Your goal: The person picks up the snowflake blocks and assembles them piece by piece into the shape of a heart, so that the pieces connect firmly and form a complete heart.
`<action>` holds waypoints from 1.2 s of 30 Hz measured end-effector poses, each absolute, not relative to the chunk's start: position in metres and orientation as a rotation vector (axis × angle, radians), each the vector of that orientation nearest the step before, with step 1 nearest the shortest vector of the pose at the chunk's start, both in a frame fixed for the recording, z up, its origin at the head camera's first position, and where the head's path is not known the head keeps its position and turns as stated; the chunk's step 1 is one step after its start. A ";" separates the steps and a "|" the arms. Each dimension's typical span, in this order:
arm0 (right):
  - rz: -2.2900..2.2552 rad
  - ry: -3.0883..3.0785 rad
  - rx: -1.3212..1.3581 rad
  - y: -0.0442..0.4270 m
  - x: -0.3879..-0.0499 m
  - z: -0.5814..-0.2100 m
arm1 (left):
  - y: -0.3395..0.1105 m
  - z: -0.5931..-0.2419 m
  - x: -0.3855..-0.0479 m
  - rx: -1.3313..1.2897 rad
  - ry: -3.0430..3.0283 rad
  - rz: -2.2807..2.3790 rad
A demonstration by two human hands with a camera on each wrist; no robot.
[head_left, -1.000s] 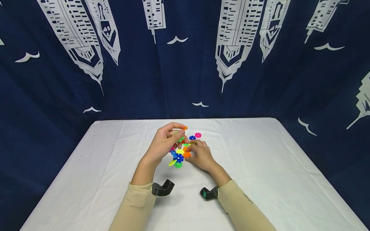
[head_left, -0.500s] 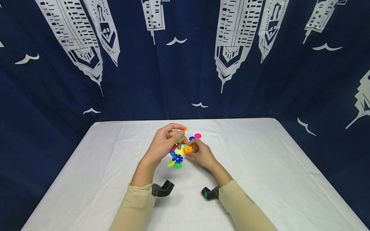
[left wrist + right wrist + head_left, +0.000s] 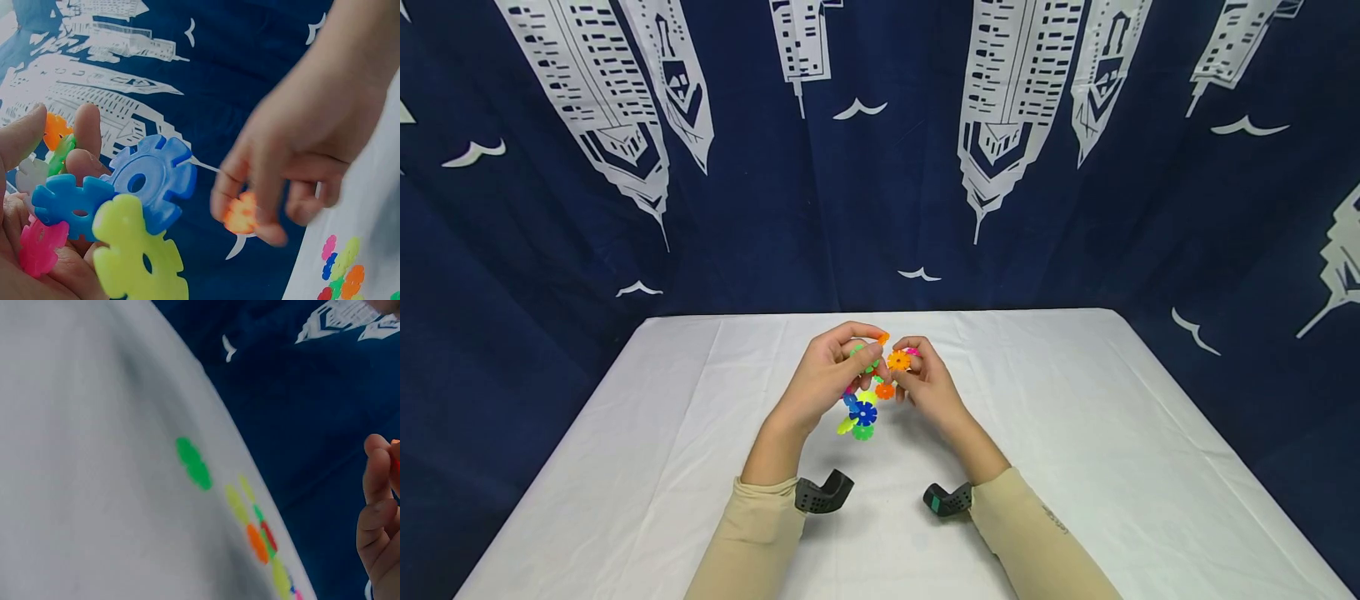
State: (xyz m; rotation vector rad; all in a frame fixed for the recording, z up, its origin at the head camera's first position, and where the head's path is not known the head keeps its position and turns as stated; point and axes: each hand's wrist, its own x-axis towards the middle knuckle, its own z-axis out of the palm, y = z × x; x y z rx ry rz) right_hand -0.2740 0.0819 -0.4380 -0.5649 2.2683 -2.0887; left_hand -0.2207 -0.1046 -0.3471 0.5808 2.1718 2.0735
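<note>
Several notched flower-shaped plastic discs, joined together, are in my left hand [image 3: 816,379]. Blue discs [image 3: 167,172], a yellow disc [image 3: 119,244] and a pink disc [image 3: 39,249] show in the left wrist view. Between that hand's thumb and fingertip sits an orange disc [image 3: 55,129] at the far end of the chain. My right hand [image 3: 934,392] pinches a separate orange disc [image 3: 898,360], raised just right of the left fingertips and apart from them. Only the right fingers' edge shows in the right wrist view.
Loose discs lie on the white tablecloth [image 3: 1060,433] below the hands, among them an orange disc [image 3: 884,391] and a green disc [image 3: 194,464]. A dark blue curtain [image 3: 865,200] with white building prints hangs behind the table.
My right hand has lifted an orange disc from the loose discs and raised it up toward the left fingertips. The left hand keeps its hold, almost unmoved.
</note>
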 end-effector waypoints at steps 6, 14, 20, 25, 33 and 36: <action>-2.272 2.150 -0.625 0.083 -0.264 -0.414 | -0.104 -0.347 -0.220 0.572 2.182 2.070; -2.394 2.167 -0.702 0.088 -0.256 -0.396 | -0.103 -0.348 -0.220 0.606 2.192 2.046; -2.468 2.190 -0.808 0.085 -0.245 -0.384 | -0.102 -0.347 -0.220 0.618 2.203 2.018; -2.459 2.287 -1.045 0.081 -0.236 -0.376 | -0.100 -0.348 -0.218 0.655 2.256 1.986; -2.455 2.249 -1.241 0.080 -0.229 -0.369 | -0.099 -0.351 -0.220 0.772 2.326 1.944; -2.472 2.163 -1.274 0.080 -0.228 -0.368 | -0.099 -0.351 -0.219 0.784 2.328 1.955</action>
